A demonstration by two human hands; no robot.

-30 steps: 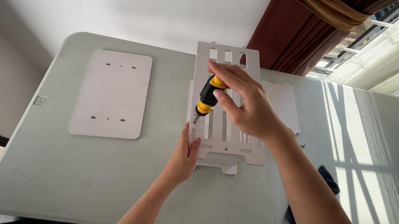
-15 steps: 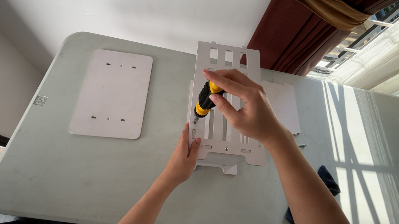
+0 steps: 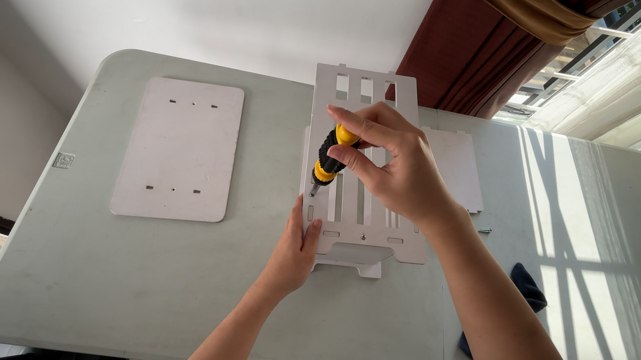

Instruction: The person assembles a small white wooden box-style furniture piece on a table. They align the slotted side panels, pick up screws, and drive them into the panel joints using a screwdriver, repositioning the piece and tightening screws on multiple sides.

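Mid-worktop (image 3: 146,290), the right hand (image 3: 391,170) grips a screwdriver (image 3: 330,160) tip-down on a slotted panel (image 3: 353,220), which the left hand (image 3: 292,253) steadies at its near edge.

Screwdriver (image 3: 332,158): glossy yellow and black plastic handle, thin metal shaft. Slotted panel (image 3: 360,204): smooth matt white board. Flat panel (image 3: 179,149): same matt white finish. Table (image 3: 147,281): matt grey plastic, faintly scuffed. Dark cloth (image 3: 527,286): soft fabric. Curtain (image 3: 464,48): heavy maroon cloth.
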